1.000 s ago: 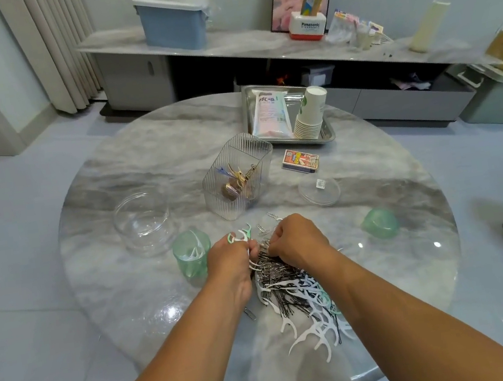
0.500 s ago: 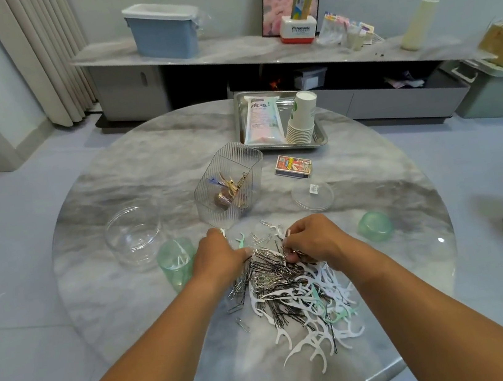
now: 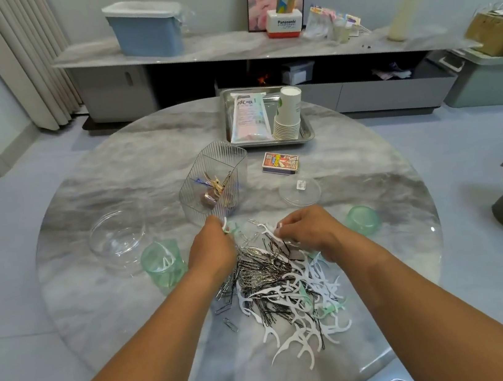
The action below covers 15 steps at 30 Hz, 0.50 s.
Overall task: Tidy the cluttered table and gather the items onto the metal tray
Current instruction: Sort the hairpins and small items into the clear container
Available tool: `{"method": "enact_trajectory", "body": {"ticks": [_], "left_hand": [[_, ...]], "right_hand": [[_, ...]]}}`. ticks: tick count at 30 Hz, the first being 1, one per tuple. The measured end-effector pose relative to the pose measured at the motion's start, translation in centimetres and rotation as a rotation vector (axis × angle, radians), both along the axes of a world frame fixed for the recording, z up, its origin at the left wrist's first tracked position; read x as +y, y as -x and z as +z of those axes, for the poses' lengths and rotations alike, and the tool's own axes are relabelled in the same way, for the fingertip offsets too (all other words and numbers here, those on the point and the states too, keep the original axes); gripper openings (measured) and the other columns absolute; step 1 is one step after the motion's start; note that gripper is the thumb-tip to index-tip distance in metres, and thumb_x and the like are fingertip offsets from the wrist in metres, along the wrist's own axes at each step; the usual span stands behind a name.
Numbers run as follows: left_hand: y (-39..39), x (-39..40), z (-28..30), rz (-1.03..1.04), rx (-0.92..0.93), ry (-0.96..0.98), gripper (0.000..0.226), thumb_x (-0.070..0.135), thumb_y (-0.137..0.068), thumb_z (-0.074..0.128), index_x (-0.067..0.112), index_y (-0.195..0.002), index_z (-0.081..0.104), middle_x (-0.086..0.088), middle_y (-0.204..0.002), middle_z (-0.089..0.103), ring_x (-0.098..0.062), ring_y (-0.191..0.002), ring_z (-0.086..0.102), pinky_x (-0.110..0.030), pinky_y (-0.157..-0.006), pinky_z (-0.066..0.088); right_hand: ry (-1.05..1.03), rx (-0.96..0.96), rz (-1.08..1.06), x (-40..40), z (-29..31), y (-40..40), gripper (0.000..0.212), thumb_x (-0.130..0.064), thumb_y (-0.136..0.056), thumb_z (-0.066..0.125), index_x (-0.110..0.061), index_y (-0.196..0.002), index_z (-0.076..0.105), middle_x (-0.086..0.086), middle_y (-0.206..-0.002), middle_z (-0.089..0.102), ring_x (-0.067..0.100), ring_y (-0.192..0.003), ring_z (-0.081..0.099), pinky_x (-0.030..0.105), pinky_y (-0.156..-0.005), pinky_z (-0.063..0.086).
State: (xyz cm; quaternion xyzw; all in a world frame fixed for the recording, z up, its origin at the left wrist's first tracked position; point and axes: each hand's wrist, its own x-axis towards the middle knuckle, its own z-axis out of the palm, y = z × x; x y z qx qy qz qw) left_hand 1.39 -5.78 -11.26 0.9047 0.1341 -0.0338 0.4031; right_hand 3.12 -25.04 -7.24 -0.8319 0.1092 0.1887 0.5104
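The left hand has a narrow grip, fingertips pinched on one white plastic floss pick at the far edge of the pile. The right hand is curled with a narrow grip too, pinching another white floss pick just beside it. Both hands sit over one mixed heap of white and pale green floss picks, dark hairpins and silver paper clips on the round grey marble desk; the pieces are too many and too tangled to count, and they point every way. One rectangular metal tray stands at the far edge of the desk, its long axis running away from the person. On it lie one flat white packet lengthwise and one stack of paper cups tipped on its side, mouths toward the person. Two green translucent cups are out: one upright holding a few picks, one overturned. One ribbed clear container, one clear round tub, one clear lid and one small printed box stand apart between.
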Motion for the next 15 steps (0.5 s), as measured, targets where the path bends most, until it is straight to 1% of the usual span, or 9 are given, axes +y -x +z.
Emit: {"method": "enact_trajectory", "body": {"ticks": [2, 4, 5, 6, 8, 10, 12, 13, 15], "left_hand": [[0.4, -0.9, 0.9, 0.033, 0.029, 0.253, 0.011, 0.014, -0.103, 0.05, 0.025, -0.101, 0.051, 0.0, -0.09, 0.068, -0.017, -0.082, 0.06, -0.03, -0.065, 0.045], [0.7, -2.0, 1.8, 0.054, 0.112, 0.468, 0.018, 0.009, -0.102, 0.048, 0.025, -0.102, 0.056, 0.002, -0.086, 0.071, -0.011, -0.072, 0.054, -0.027, -0.06, 0.037], [0.9, -2.6, 2.1, 0.069, 0.165, 0.573, 0.02, 0.006, -0.102, 0.047, 0.021, -0.104, 0.059, 0.001, -0.083, 0.069, -0.011, -0.064, 0.047, -0.025, -0.055, 0.034], [1.2, -3.1, 2.4, 0.093, 0.216, 0.688, 0.02, 0.005, -0.102, 0.045, 0.017, -0.105, 0.061, 0.0, -0.079, 0.063, -0.011, -0.057, 0.039, -0.024, -0.049, 0.029], [1.8, -3.8, 2.8, 0.133, 0.284, 0.866, 0.013, 0.008, -0.104, 0.046, 0.009, -0.107, 0.059, -0.002, -0.072, 0.051, -0.01, -0.052, 0.03, -0.02, -0.041, 0.021], [2.2, -4.1, 2.8, 0.141, 0.305, 0.912, 0.013, 0.014, -0.104, 0.049, 0.006, -0.109, 0.057, -0.001, -0.069, 0.044, -0.009, -0.051, 0.029, -0.02, -0.04, 0.019], [2.6, -4.4, 2.7, 0.108, 0.308, 0.884, 0.017, 0.021, -0.106, 0.049, 0.008, -0.113, 0.057, 0.002, -0.066, 0.039, -0.008, -0.049, 0.028, -0.019, -0.039, 0.019], [2.8, -4.5, 2.7, 0.091, 0.305, 0.871, 0.019, 0.025, -0.107, 0.048, 0.01, -0.114, 0.056, 0.003, -0.064, 0.037, -0.007, -0.048, 0.027, -0.019, -0.039, 0.019], [3.2, -4.7, 2.7, 0.095, 0.296, 0.881, 0.019, 0.026, -0.108, 0.046, 0.011, -0.113, 0.056, 0.005, -0.061, 0.035, -0.006, -0.046, 0.025, -0.019, -0.038, 0.019]], "right_hand": [[-0.039, 0.02, -0.041, -0.5, 0.6, 0.0, 0.006, -0.015, -0.087, 0.08, -0.015, -0.088, 0.074, 0.001, -0.079, 0.071, 0.009, -0.066, 0.06, 0.019, -0.055, 0.045], [-0.06, 0.059, -0.044, -0.8, 1.1, 0.1, 0.008, -0.015, -0.088, 0.078, -0.01, -0.093, 0.075, 0.003, -0.074, 0.066, 0.006, -0.054, 0.05, 0.018, -0.048, 0.037], [-0.08, 0.08, -0.045, -0.9, 1.4, 0.2, 0.01, -0.014, -0.089, 0.077, -0.007, -0.095, 0.074, 0.007, -0.074, 0.064, 0.007, -0.05, 0.047, 0.02, -0.048, 0.033], [-0.108, 0.101, -0.046, -1.0, 1.6, 0.3, 0.011, -0.013, -0.09, 0.076, -0.004, -0.098, 0.073, 0.01, -0.075, 0.063, 0.007, -0.047, 0.047, 0.021, -0.048, 0.032], [-0.161, 0.138, -0.044, -1.2, 1.8, 0.5, 0.014, -0.009, -0.091, 0.074, -0.002, -0.103, 0.071, 0.012, -0.076, 0.066, 0.005, -0.042, 0.055, 0.02, -0.045, 0.033], [-0.179, 0.157, -0.037, -1.5, 1.8, 0.7, 0.014, -0.007, -0.09, 0.075, -0.003, -0.103, 0.071, 0.01, -0.072, 0.07, 0.005, -0.042, 0.06, 0.017, -0.042, 0.036], [-0.15, 0.145, -0.014, -1.9, 1.7, 1.0, 0.01, -0.003, -0.087, 0.077, -0.006, -0.096, 0.072, 0.009, -0.065, 0.07, 0.007, -0.042, 0.055, 0.018, -0.042, 0.036], [-0.123, 0.132, -0.004, -2.1, 1.6, 1.1, 0.011, -0.002, -0.086, 0.078, -0.006, -0.093, 0.072, 0.01, -0.065, 0.071, 0.01, -0.046, 0.055, 0.019, -0.045, 0.039], [-0.071, 0.097, 0.004, -2.3, 1.4, 1.5, 0.017, -0.001, -0.082, 0.082, -0.006, -0.096, 0.073, 0.013, -0.074, 0.073, 0.016, -0.059, 0.062, 0.022, -0.055, 0.049]]}}
